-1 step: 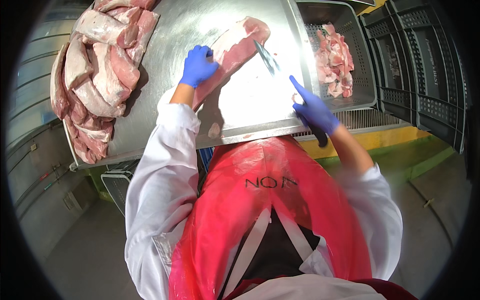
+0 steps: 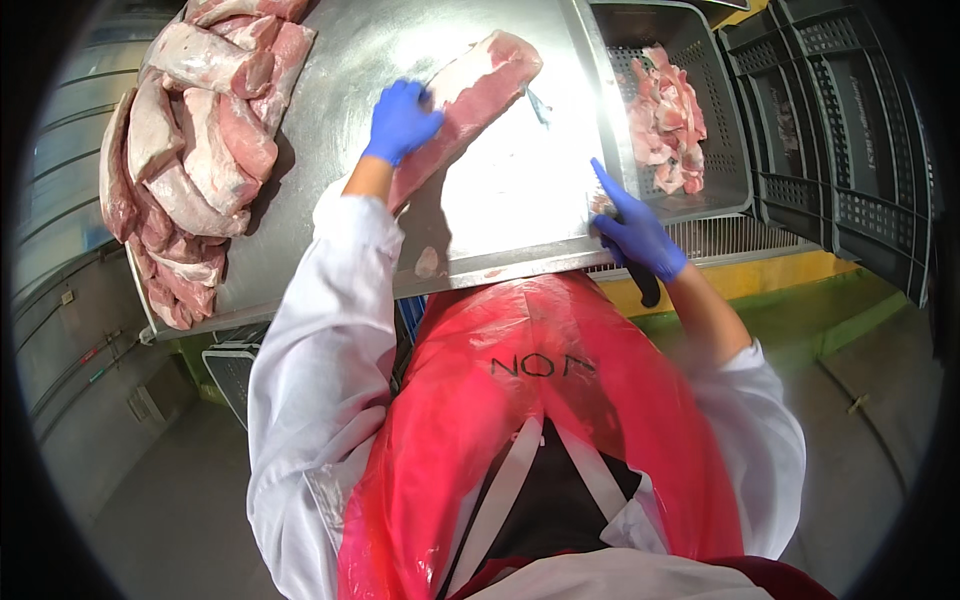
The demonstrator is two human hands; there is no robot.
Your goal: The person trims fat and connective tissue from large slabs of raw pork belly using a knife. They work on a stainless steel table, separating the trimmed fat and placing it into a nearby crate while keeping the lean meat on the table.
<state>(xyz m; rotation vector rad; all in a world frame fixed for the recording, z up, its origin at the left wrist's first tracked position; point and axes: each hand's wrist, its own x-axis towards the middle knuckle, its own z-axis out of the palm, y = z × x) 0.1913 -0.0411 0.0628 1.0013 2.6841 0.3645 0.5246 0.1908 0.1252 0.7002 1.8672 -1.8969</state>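
A long strip of raw meat (image 2: 468, 108), pale fat along one side and pink flesh along the other, lies slantwise on the metal table (image 2: 352, 62). My left hand (image 2: 402, 122), in a blue glove, presses on its left edge with curled fingers, gripping it. To the right, my blue-gloved right hand (image 2: 636, 232) is closed around the black handle of a knife (image 2: 648, 288), its index finger stretched forward. Glare washes out most of the blade; its far part shows beside the meat's far right end. Whether the blade touches the meat I cannot tell.
A heap of similar meat pieces (image 2: 205, 135) rests on the table's left side. Beyond its right edge, a grey perforated crate (image 2: 728, 150) holds pale trimmings (image 2: 667, 120). More dark crates (image 2: 840, 130) stand farther right. A small scrap (image 2: 428, 263) lies near the front edge.
My left hand and the meat have shifted very slightly to the right. My right hand has moved a little to the right and nearer me, and less of the blade shows in the glare.
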